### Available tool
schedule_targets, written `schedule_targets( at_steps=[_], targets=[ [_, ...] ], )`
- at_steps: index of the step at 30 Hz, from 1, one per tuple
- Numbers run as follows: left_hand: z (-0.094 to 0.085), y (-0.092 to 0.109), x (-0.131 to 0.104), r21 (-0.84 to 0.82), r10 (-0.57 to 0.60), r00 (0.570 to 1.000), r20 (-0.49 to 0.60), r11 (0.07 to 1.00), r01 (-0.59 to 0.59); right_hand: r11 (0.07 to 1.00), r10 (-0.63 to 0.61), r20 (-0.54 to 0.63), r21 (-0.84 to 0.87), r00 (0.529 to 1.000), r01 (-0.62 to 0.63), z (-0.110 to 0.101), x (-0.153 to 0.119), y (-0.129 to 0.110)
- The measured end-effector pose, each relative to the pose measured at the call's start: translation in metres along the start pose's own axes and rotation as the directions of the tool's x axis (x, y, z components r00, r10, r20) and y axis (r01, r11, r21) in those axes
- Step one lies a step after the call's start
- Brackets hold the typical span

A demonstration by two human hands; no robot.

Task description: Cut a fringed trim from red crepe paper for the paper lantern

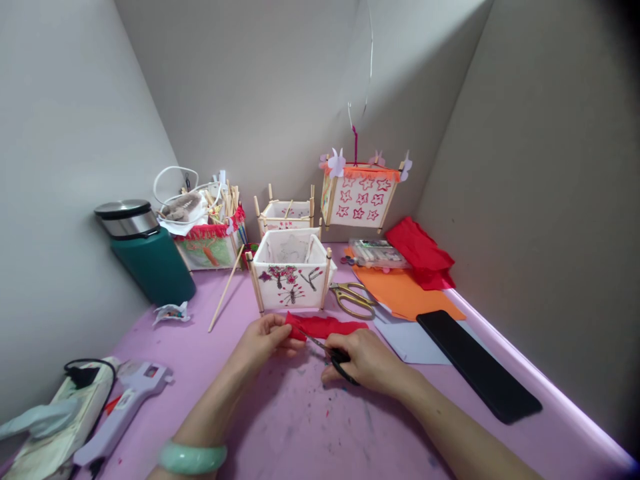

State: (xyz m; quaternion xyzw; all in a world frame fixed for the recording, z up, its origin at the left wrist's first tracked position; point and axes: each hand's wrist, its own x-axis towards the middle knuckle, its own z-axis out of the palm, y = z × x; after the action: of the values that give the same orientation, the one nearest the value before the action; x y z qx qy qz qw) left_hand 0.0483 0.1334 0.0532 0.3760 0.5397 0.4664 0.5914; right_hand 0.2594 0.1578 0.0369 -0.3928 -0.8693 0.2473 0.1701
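A strip of red crepe-like paper (330,326) stretches across the middle of the table, its left end pinched between the thumb and fingers of my left hand (273,335). My right hand (357,357) is closed round the black handles of small scissors (341,365). Their blades reach up and left to the lower edge of the red strip, close to my left fingertips. Just behind the strip stands a white box-shaped lantern (290,283) with wooden corner sticks and drawn flowers. Gold-handled scissors (354,300) lie to its right.
At the left are a green bottle (150,263), a glue gun (125,407), a power strip (55,427) and a wooden stick (226,290). Orange paper (405,293), red paper (417,250) and a black phone-like slab (477,363) lie right. A decorated lantern (360,197) hangs behind.
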Motion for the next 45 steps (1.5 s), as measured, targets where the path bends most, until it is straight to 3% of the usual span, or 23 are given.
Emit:
schedule_targets(
  at_steps=[9, 29, 45],
  targets=[
    [-0.0058, 0.0058, -0.0003, -0.043, 0.034, 0.996, -0.080, 0.998, -0.038, 0.997, -0.007, 0.038, 0.077, 0.999, 0.004, -0.0071, -0.0047, 0.0013],
    [-0.0041, 0.0007, 0.0018, -0.041, -0.010, 1.000, 0.016, 0.999, 0.011, 1.000, -0.006, 0.009, 0.006, 1.000, 0.006, -0.0025, -0.0034, 0.0015],
    [-0.0021, 0.0025, -0.0007, -0.039, -0.006, 1.000, -0.011, 0.999, 0.006, 1.000, -0.012, -0.022, 0.005, 1.000, 0.012, -0.0007, -0.0025, -0.0005]
  ],
)
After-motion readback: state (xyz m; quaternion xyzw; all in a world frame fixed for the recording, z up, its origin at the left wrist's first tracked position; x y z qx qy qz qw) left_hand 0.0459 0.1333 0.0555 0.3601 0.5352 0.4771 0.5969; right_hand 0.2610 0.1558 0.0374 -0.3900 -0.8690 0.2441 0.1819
